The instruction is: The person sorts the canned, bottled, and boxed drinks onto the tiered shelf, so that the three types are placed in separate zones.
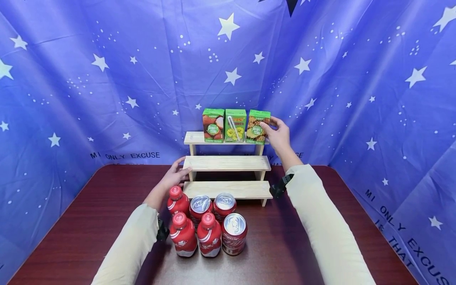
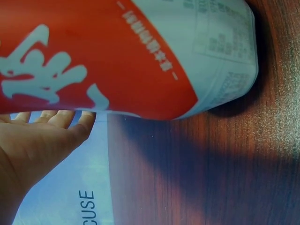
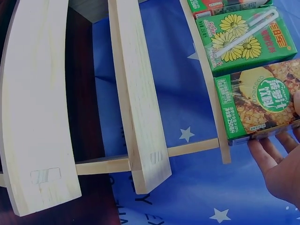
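Presently, our right hand (image 1: 279, 136), part-closed, pinches the green-topped rectangular pineapple-print carton (image 1: 255, 128), thumb in front; our left hand (image 1: 173, 174), fingers loosely extended, touches the pale wooden three-tier rack (image 1: 227, 163). The carton stands long axis vertical, front toward us, at the top tier's right end; a narrow gap separates it from the green flower-print carton (image 1: 240, 127).

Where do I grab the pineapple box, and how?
Probably best to pinch the pineapple box by its right edge, coming from the right, with thumb in front and fingers behind. It stands upright near the right end of the top shelf, and the flower box is close on its left, so that side is tighter. The right hand holds it that way.
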Motion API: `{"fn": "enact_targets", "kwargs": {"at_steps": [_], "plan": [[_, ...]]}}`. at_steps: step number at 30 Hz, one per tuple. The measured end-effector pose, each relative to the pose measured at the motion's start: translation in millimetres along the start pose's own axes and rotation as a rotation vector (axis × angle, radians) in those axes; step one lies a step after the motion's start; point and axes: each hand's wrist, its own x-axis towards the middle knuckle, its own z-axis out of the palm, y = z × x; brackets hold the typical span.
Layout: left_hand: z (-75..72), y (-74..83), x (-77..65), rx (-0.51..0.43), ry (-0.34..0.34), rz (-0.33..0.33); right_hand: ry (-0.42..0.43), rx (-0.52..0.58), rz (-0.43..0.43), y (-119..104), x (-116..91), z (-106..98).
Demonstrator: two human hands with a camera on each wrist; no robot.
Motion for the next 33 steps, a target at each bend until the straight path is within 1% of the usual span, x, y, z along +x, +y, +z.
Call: {"fn": "enact_targets", "kwargs": {"at_steps": [7, 12, 14, 17, 21, 24, 29, 33], "plan": [[-1.4, -2.8, 2.8, 0.009, 0.0, 0.003, 0.016, -0.035, 0.022, 1.1, 1.3, 2.3], [-0.5, -2.3, 2.5, 0.001, 0.009, 0.004, 0.004, -0.02, 0.026, 1.8, 2.3, 3.8], [-0.5, -1.4, 1.2, -0.008, 0.007, 0.005, 0.002, -0.011, 0.029, 1.1, 2.3, 4.6], [0.3, 7.6, -8.0, -0.028, -0.005, -0.006, -0.001, 0.001, 0.04, 0.1, 2.4, 7.1], [-0.2, 6.5, -6.6, -0.036, -0.011, -0.012, 0.006, 0.024, 0.051, 0.6, 2.6, 11.0], [-0.9, -1.6, 1.6, -0.025, -0.009, -0.008, 0.015, 0.03, 0.05, 1.6, 2.4, 12.8], [-0.5, -0.5, 1.1, -0.01, -0.004, -0.011, 0.018, 0.015, 0.063, 3.2, 4.2, 15.5], [-0.7, -0.9, 1.9, -0.003, 0.01, 0.002, 0.013, 0.003, 0.062, 3.4, 4.7, 16.5]]}}
